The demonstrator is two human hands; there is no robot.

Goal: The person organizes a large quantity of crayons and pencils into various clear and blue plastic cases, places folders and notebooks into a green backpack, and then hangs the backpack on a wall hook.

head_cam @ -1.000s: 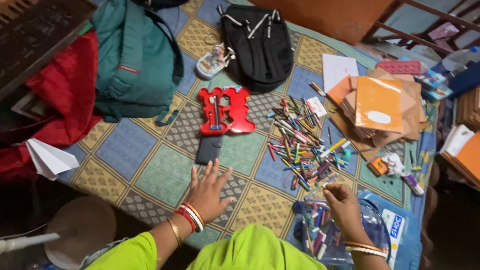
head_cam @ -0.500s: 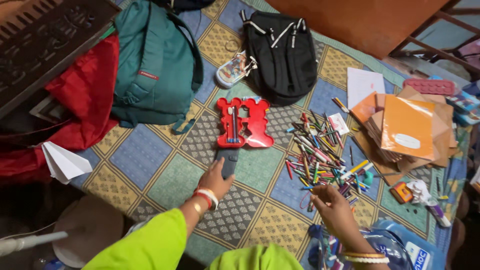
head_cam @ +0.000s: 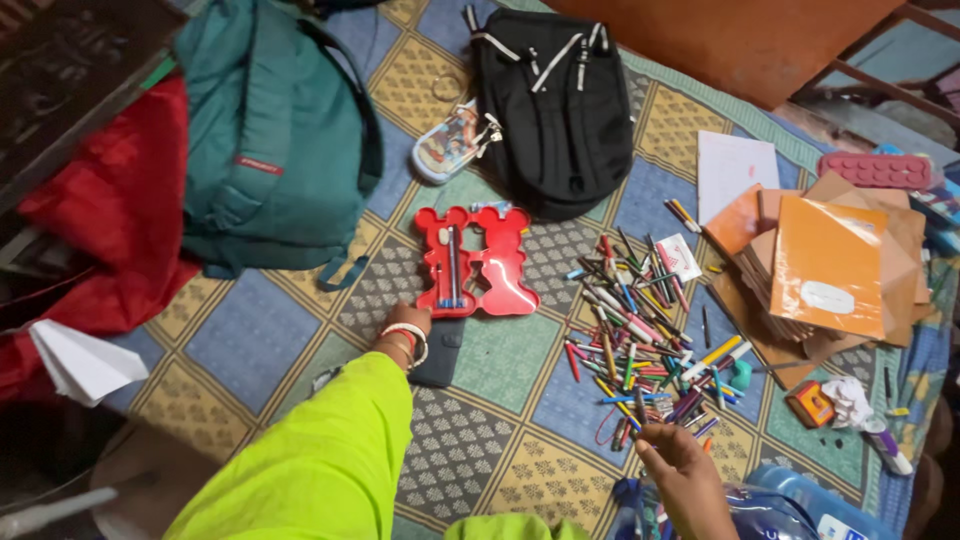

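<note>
Left hand (head_cam: 408, 322) reaches to the open red pencil case (head_cam: 475, 262) on the bed (head_cam: 290, 330) — fingers hidden, grip unclear, a dark pouch (head_cam: 440, 355) beneath its wrist. Right hand (head_cam: 672, 448) pinches shut at the pen pile's (head_cam: 640, 320) near edge, over the clear bag (head_cam: 740, 505).

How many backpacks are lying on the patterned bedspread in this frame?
2. The teal backpack lies at the upper left beside the red cloth; the black backpack lies at the top centre, above the red case. None seem hidden.

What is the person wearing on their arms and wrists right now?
The left arm is covered by a loose, bright lime-green sleeve, with red, white and gold bangles at the wrist. The right hand is bare; its wrist runs out of view.
</note>
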